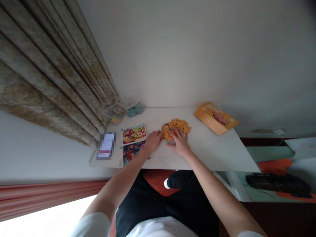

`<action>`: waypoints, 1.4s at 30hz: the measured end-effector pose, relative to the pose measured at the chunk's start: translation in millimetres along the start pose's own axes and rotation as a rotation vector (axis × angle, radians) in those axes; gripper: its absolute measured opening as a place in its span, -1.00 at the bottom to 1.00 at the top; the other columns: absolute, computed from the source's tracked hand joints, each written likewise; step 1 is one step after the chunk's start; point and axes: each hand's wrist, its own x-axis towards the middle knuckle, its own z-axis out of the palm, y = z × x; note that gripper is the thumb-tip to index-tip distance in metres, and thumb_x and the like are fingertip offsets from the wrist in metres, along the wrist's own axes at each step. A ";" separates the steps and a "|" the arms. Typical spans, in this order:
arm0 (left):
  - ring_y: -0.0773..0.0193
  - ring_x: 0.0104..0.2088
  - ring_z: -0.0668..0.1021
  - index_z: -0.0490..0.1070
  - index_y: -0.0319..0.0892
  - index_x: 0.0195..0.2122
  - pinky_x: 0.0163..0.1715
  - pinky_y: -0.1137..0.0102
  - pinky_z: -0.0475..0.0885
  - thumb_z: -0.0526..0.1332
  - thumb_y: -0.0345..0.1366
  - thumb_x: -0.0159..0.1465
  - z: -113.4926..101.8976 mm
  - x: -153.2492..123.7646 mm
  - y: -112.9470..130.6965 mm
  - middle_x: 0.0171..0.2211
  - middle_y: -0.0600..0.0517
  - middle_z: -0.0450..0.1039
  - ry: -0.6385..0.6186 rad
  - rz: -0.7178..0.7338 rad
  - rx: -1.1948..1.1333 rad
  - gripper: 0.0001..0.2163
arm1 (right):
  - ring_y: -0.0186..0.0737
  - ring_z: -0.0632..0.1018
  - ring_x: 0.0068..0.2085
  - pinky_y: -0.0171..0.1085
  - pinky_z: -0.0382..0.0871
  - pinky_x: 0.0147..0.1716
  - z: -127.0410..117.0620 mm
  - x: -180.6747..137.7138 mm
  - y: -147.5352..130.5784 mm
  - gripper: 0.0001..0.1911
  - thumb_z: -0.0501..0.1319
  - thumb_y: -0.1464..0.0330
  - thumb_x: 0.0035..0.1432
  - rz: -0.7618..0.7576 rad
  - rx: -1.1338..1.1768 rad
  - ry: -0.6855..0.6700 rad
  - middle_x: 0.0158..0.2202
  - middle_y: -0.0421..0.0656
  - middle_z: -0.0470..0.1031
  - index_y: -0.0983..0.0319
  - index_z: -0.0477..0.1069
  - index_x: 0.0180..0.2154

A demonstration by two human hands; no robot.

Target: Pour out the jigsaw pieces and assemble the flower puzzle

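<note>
A heap of orange puzzle pieces (178,125) lies in the middle of a white table (217,151). My right hand (180,142) rests flat at the near edge of the heap, fingers spread onto the pieces. My left hand (153,139) lies beside it at the heap's left side, fingers loosely curled and touching the pieces; whether they hold one I cannot tell. Two colourful picture cards (133,142) lie just left of my left hand.
An orange puzzle box (216,118) lies at the table's far right. Clear bags of pieces (124,111) sit at the far left by a curtain (54,75). A blurred phone-like item (106,145) lies at the left edge. A wall stands behind the table.
</note>
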 end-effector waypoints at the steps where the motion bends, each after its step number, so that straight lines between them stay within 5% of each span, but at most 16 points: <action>1: 0.02 0.16 0.56 0.42 -0.20 0.21 0.23 0.10 0.42 0.14 -0.31 0.49 0.0 0.8 0.2 0.18 -0.21 0.52 0.004 -0.022 -0.043 -0.69 | 0.36 0.12 0.46 0.50 -0.06 0.30 1.9 5.8 -0.8 -0.37 0.25 0.10 0.32 0.024 -0.018 0.023 0.47 0.03 0.17 -0.01 0.27 0.37; 5: 0.10 0.03 0.65 0.43 -0.14 0.21 0.10 0.24 0.49 0.08 -0.28 0.52 -2.1 3.2 0.9 0.03 -0.12 0.62 0.084 -0.279 -0.392 -0.70 | 0.25 0.34 0.35 0.45 0.04 0.29 -0.3 15.0 9.3 -0.56 0.13 0.25 0.41 0.029 -0.021 0.109 0.30 0.07 0.42 0.05 0.42 0.26; 10: 0.16 -0.12 0.67 0.53 -0.17 0.01 -0.07 0.28 0.57 0.25 -0.22 0.41 -1.7 5.3 5.7 -0.09 -0.09 0.65 0.198 -0.655 -1.042 -0.78 | 0.07 0.53 0.14 0.09 0.38 0.17 -7.1 3.7 27.3 -0.61 0.06 0.32 0.42 -0.027 0.111 0.194 0.13 0.03 0.57 0.12 0.51 0.15; 14: 0.24 -0.22 0.67 0.51 -0.20 0.04 -0.24 0.39 0.57 0.36 -0.21 0.30 -0.2 0.3 9.7 -0.12 -0.09 0.64 0.152 -0.741 -1.356 -0.68 | 0.05 0.61 0.03 0.00 0.49 0.06 -9.7 0.5 37.1 -0.60 0.01 0.21 0.44 0.084 0.284 0.248 0.01 0.03 0.63 0.15 0.56 0.06; 19: 0.23 -0.23 0.65 0.42 -0.20 0.16 -0.26 0.40 0.54 0.47 -0.35 0.13 -0.8 -4.5 14.4 -0.14 -0.06 0.61 0.144 -0.727 -1.190 -0.45 | -0.01 0.66 -0.26 -0.09 0.58 -0.26 -17.0 2.0 48.2 -0.56 0.12 0.02 0.32 0.342 0.600 0.216 -0.22 -0.02 0.68 0.18 0.57 -0.08; 23: 0.19 -0.11 0.63 0.35 -0.17 0.23 -0.05 0.33 0.52 0.45 -0.50 0.10 -5.0 -2.4 16.5 -0.08 -0.05 0.60 0.124 -0.590 -0.854 -0.35 | -0.18 0.55 -0.54 -0.27 0.43 -0.60 -25.2 -5.8 59.9 -0.47 0.28 -0.08 0.12 0.490 0.876 0.050 -0.46 -0.13 0.60 0.24 0.54 -0.16; 26: 0.10 0.02 0.61 0.30 -0.20 0.29 0.11 0.27 0.47 0.41 -0.50 0.15 -9.1 1.0 17.7 0.06 -0.12 0.57 0.082 -0.461 -0.652 -0.34 | -0.23 0.51 -0.59 -0.31 0.36 -0.66 -27.0 -15.3 68.8 -0.40 0.36 -0.10 0.01 0.583 0.875 0.092 -0.45 -0.17 0.58 0.23 0.51 -0.12; 32: 0.00 0.21 0.51 0.42 -0.15 0.20 0.27 0.08 0.37 0.18 -0.42 0.38 -9.0 6.5 19.7 0.18 -0.18 0.49 0.049 -0.328 -0.278 -0.64 | -0.03 0.60 -0.35 -0.12 0.52 -0.32 -28.7 -33.5 80.0 -0.41 0.31 -0.04 0.14 0.550 0.366 0.296 -0.31 -0.05 0.60 0.19 0.45 0.07; 38: -0.13 0.39 0.29 0.25 -0.13 0.37 0.40 -0.11 0.11 0.26 -0.19 0.37 -6.2 8.9 20.5 0.40 -0.25 0.22 0.032 -0.172 -0.056 -0.45 | 0.31 0.47 0.15 0.19 0.40 0.04 -34.5 -40.9 76.8 -0.46 0.19 0.01 0.30 0.443 -0.036 0.340 0.14 0.26 0.46 0.26 0.47 0.10; 42: -0.20 0.44 0.21 0.26 -0.11 0.38 0.42 -0.22 -0.02 0.36 0.00 0.30 3.4 5.2 35.0 0.43 -0.25 0.16 -0.136 0.071 -0.078 -0.32 | 0.27 0.30 0.36 0.32 0.21 0.25 -29.4 -27.8 58.0 -0.43 0.20 0.06 0.34 0.076 -0.009 0.215 0.37 0.13 0.29 0.13 0.37 0.28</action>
